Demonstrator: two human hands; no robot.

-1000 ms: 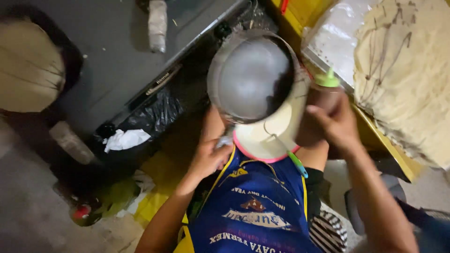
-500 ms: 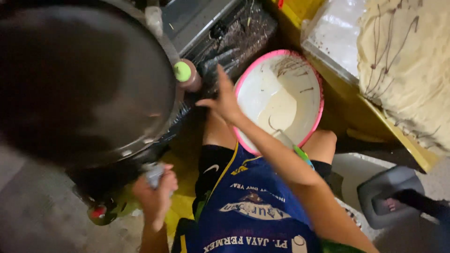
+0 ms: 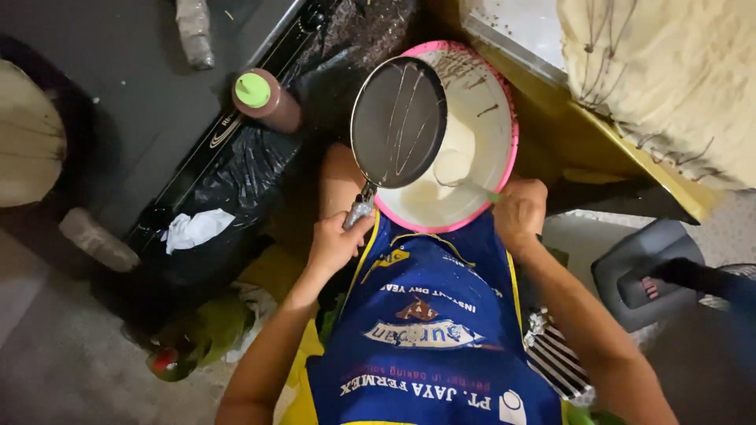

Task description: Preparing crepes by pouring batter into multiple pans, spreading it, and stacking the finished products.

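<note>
Batter (image 3: pixel 441 169) sits in the pink basin (image 3: pixel 510 134) just beyond both grips. Our left hand (image 3: pixel 337 244) closes on the pan (image 3: pixel 398 122) handle; our right hand (image 3: pixel 518 214) clamps the ladle (image 3: pixel 465 182). We judge slow, level pouring works best.

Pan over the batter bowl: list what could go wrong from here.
1. The pan is held by its handle in the left hand alone, out over the pink bowl; it could tip and drip batter onto the apron.
2. The bowl seems to rest on the lap; the right hand working the ladle at its rim could tilt it and spill.
</note>
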